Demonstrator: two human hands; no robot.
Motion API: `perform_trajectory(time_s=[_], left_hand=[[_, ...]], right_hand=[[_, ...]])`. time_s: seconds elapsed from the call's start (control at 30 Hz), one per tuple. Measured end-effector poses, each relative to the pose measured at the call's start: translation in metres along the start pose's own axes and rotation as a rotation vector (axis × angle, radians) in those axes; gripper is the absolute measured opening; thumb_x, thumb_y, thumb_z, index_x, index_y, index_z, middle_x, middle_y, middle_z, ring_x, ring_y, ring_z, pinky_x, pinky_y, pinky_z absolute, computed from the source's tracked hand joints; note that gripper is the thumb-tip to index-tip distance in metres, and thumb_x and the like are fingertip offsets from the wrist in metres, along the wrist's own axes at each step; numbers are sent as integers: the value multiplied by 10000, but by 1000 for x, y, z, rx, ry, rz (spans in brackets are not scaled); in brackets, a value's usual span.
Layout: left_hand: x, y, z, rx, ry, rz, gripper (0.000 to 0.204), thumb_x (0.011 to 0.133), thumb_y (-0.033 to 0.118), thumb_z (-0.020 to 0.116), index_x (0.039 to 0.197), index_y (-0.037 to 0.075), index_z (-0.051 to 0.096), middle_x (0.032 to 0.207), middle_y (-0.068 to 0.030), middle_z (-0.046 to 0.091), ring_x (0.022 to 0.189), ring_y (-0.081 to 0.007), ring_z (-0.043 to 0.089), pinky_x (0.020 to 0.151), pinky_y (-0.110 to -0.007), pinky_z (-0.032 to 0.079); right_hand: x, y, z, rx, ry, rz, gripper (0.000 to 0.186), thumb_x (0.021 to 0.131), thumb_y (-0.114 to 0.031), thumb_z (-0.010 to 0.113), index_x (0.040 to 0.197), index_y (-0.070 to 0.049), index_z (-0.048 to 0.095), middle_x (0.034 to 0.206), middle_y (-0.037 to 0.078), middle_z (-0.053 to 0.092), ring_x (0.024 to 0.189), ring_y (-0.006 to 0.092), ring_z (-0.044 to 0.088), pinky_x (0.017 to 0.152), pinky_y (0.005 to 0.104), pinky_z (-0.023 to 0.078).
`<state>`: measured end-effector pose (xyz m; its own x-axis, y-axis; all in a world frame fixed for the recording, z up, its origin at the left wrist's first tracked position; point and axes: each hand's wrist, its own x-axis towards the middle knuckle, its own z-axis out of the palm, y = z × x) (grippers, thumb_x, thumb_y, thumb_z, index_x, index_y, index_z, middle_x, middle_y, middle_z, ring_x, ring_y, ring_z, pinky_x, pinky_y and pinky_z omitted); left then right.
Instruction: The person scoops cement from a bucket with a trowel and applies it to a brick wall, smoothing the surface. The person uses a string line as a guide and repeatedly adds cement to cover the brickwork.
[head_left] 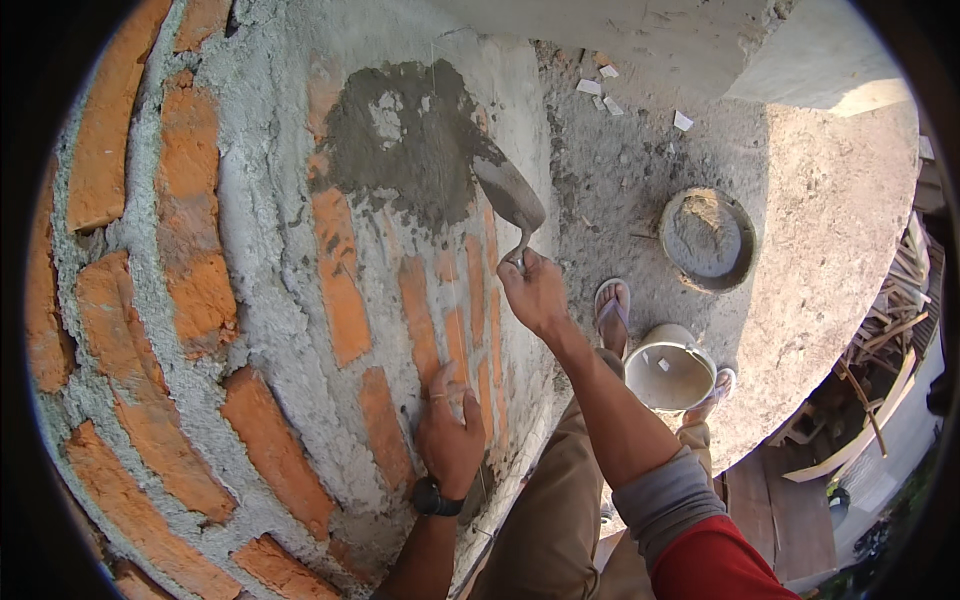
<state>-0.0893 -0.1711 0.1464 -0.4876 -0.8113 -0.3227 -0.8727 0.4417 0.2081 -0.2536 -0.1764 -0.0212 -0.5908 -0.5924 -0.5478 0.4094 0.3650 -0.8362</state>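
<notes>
My right hand (535,292) is closed round the handle of a pointed trowel (510,190), whose grey, mortar-smeared blade reaches up to the wall. Its tip meets the right side of a dark patch of wet mortar (400,150), spread over the upper part of the brick wall (345,290). Lower down, my left hand (450,432), with a dark watch at the wrist, lies against the bricks, fingers stretched upward and nothing seen in it. A thin string (452,275) runs down the wall toward those fingers.
A white bucket (668,372) stands between my sandalled feet. Beyond it, a round basin (707,240) coated with grey mortar sits on the ground. Pale scraps (600,92) lie near the wall's far end. Piled wood (895,320) is at the far right.
</notes>
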Motion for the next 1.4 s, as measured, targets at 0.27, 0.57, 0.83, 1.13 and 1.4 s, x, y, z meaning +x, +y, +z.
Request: perform_trajectory(time_s=[0.27, 0.57, 0.83, 1.13, 1.4], left_hand=[[3, 3, -4, -2, 13, 38, 494, 958, 88, 638, 1437, 88, 513, 1081, -164, 738, 966, -378, 718, 796, -466, 559], [-3, 4, -1, 27, 63, 57, 459, 953, 79, 638, 1400, 49, 538, 1129, -209, 720, 1003, -410, 706, 840, -482, 555], [-44, 0, -4, -20, 258, 116, 355, 951, 96, 639, 1296, 23, 607, 1141, -216, 709, 998, -433, 691, 860, -485, 546], [-93, -12, 7, -143, 90, -54, 274, 939, 94, 652, 1207, 34, 640, 948, -133, 729, 806, -298, 709, 704, -411, 550], [-71, 5, 28, -484, -110, -182, 298, 997, 196, 488, 1114, 28, 704, 791, -121, 668, 695, -246, 634, 634, -387, 483]], right_hand=[[-42, 22, -3, -65, -189, 32, 317, 878, -291, 603, 836, 20, 650, 698, 222, 663, 688, 413, 648, 702, 471, 510], [-106, -20, -92, 646, -485, 234, 149, 906, -94, 569, 867, 15, 663, 614, 21, 546, 565, 91, 529, 529, 252, 411], [-92, -42, -40, 263, 698, -310, 79, 932, -50, 586, 941, 6, 639, 686, 65, 589, 564, 148, 558, 548, 308, 468], [-195, 45, -44, -7, 29, -33, 81, 912, -52, 604, 979, -38, 648, 655, 94, 566, 577, 180, 576, 579, 363, 468], [-84, 173, -209, -675, 207, 501, 446, 884, -298, 596, 1018, 114, 704, 973, 351, 713, 992, 504, 701, 888, 539, 550]])
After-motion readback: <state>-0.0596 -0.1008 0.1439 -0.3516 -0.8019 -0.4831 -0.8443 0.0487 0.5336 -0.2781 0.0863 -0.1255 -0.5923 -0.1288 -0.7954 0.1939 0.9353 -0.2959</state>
